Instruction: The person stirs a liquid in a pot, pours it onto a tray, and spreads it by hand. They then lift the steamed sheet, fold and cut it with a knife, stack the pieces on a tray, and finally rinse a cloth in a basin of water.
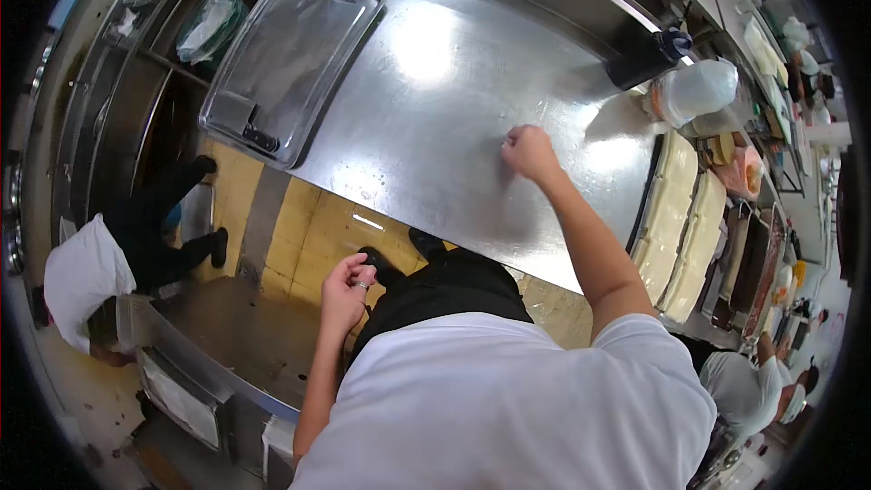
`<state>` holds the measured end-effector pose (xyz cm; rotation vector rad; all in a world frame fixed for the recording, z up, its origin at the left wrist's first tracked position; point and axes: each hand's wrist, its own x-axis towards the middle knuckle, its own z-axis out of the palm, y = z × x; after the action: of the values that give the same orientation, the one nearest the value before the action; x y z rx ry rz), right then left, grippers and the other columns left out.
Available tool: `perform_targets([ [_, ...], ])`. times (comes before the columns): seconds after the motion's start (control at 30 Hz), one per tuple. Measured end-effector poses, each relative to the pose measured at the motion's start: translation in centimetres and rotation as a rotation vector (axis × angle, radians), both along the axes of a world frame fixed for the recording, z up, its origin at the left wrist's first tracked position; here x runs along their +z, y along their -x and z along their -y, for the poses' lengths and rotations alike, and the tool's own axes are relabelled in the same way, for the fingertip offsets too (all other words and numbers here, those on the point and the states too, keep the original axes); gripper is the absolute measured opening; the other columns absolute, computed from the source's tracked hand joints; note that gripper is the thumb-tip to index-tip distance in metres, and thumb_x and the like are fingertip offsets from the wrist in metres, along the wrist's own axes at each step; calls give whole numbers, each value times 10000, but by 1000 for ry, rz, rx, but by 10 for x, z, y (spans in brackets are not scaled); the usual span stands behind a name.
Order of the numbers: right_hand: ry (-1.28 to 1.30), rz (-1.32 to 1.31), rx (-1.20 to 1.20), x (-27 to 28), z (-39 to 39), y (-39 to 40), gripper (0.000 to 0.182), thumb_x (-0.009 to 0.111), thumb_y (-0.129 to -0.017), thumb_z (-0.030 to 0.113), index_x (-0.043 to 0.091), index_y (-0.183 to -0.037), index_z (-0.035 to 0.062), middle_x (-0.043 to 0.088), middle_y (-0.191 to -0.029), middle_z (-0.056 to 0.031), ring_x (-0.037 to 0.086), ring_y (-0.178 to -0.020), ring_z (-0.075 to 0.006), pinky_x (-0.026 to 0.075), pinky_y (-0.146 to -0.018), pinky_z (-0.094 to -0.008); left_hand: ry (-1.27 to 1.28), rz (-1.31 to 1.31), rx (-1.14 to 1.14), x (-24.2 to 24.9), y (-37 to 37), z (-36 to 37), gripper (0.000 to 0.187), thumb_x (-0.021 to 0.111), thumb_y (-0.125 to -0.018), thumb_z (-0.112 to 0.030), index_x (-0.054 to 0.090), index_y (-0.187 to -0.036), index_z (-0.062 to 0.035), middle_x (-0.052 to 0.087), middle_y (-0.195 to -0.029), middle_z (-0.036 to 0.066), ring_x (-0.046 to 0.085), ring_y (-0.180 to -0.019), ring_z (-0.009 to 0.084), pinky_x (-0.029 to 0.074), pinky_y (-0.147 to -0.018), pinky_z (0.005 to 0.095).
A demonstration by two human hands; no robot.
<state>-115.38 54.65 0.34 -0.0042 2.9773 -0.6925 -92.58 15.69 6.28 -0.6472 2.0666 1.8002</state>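
My right hand [531, 152] is over the steel table [426, 136], its fingers curled closed. Whether anything small is inside them is hidden. My left hand [347, 293] hangs beside my hip, short of the table edge, with a ring on one finger. Its fingers are loosely bent and apart, and I see nothing in them. At the table's left end lies a shallow metal tray [299, 45]. A broad-bladed knife with a black handle [261, 139] rests in its near corner.
Pale, smooth blocks [667, 218] lie in two rows at the right. Behind them stand a dark bottle [640, 65] and a translucent plastic tub [694, 95]. Green bins [213, 27] stand at the left. A person in white [95, 268] is at left, others at far right.
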Motion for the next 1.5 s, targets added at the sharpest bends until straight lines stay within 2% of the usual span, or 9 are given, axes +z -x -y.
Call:
perform_targets([
  [0.07, -241, 76, 85, 5, 17, -13, 231, 627, -865, 165, 735, -1002, 13, 709, -1073, -236, 694, -980, -431, 570, -870, -474, 16, -19, -43, 3, 10, 8, 309, 678, -972, -60, 614, -1259, 35, 702, -968, 75, 648, -843, 111, 539, -768, 263],
  [0.3, -55, -42, -233, 7, -9, 46, 180, 628, -829, 154, 707, -902, 9, 699, -1035, -249, 696, -860, -435, 566, -837, -494, 56, -85, -118, 8, 31, 29, 311, 652, -993, -81, 588, -1277, 29, 699, -995, 89, 667, -860, 138, 555, -783, 276],
  [0.37, 100, -123, -343, 12, -28, 69, 191, 590, -868, 125, 667, -940, -34, 714, -1011, -256, 720, -786, -392, 598, -782, -459, 58, -83, -117, 7, 31, 31, 308, 647, -994, -74, 586, -1279, 28, 699, -991, 88, 668, -853, 139, 557, -781, 277],
  [0.47, 1074, -42, -687, 11, -45, 93, 201, 530, -929, 99, 593, -1013, -72, 713, -962, -237, 728, -764, -326, 619, -726, -421, 71, -21, -127, 5, 29, 31, 315, 648, -993, -72, 581, -1286, 24, 700, -988, 83, 668, -841, 139, 557, -781, 275],
  [0.63, 1271, -101, -682, 57, -44, 89, 145, 497, -964, 50, 532, -1060, -53, 680, -947, -187, 703, -801, -260, 620, -724, -401, 32, 18, -57, 6, 28, 27, 332, 681, -970, -56, 599, -1276, 40, 698, -960, 75, 635, -828, 107, 526, -762, 258],
  [1.03, 1284, 18, -522, 89, -37, 24, 162, 572, -881, -6, 597, -1041, -18, 660, -856, -94, 661, -738, -191, 577, -711, -340, 19, -60, -144, -1, 43, 8, 313, 688, -964, -61, 619, -1260, 15, 702, -960, 72, 656, -840, 116, 537, -779, 269],
  [1.27, 1061, 51, -535, 1, -55, 15, 236, 563, -851, -37, 640, -1071, -79, 678, -907, -128, 678, -792, -222, 578, -745, -325, 11, -67, -183, -7, 43, -6, 304, 686, -968, -70, 623, -1255, 8, 705, -957, 69, 654, -823, 115, 534, -764, 265],
  [1.3, 736, 29, -510, -8, -54, 15, 270, 575, -847, -35, 698, -1082, -91, 717, -950, -138, 698, -825, -214, 576, -775, -313, 6, -69, -189, -7, 42, -7, 304, 685, -968, -70, 623, -1255, 9, 705, -954, 69, 654, -823, 114, 534, -763, 266],
  [1.5, 241, -133, -342, -4, -42, 4, 252, 636, -822, 74, 767, -1014, -23, 711, -1032, -289, 711, -947, -391, 562, -884, -419, -14, -64, -169, -16, 35, -6, 297, 685, -968, -70, 623, -1246, 15, 708, -948, 68, 651, -818, 108, 536, -754, 268],
])
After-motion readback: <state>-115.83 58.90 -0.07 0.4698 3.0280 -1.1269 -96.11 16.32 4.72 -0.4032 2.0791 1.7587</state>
